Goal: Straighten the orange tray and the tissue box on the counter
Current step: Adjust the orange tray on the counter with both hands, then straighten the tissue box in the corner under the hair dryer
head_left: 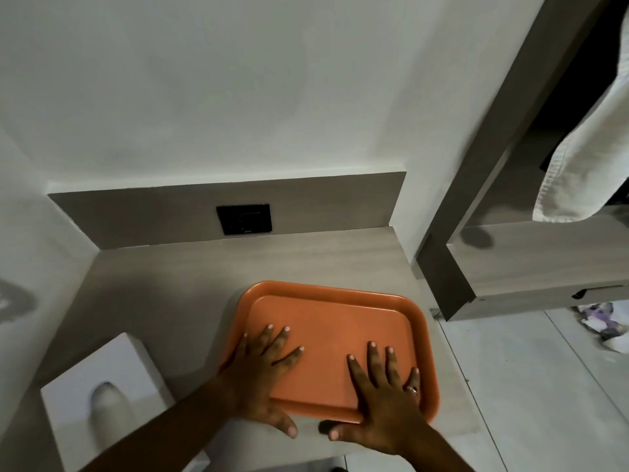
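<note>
Two bare forearms entering from the bottom edge, one hand each. Left hand (262,379) flat, palm down, fingers spread and released: four fingertips on the floor of the orange tray (326,321), palm across the tray's near-left rim, thumb off the tray on the counter (177,287). Right hand (381,403) likewise flat and spread, nothing grasped: fingers on the tray floor near its near-right corner, palm over the near rim, thumb on the counter just in front of the rim. One ring (412,390) on a right-hand finger.

Count: one orange tray, rectangular with rounded corners and a raised rim, nothing on it besides the two hands. Sits on the right half of the counter, near edge close to the counter's front edge, right rim close to the counter's right edge. Slightly skewed against the counter's back edge, far-right corner sitting lower in view than far-left.

Count: one white tissue box (105,396), at the counter's front-left corner, well apart from the tray, turned at an angle to the counter edges. Oval slot on top with one tissue (105,400) showing; blurred.

One dark wall socket plate (244,219) on the backsplash strip above the counter's back edge. One white towel (585,148) hanging at upper right beside a wood-grain shelf frame (531,264).
</note>
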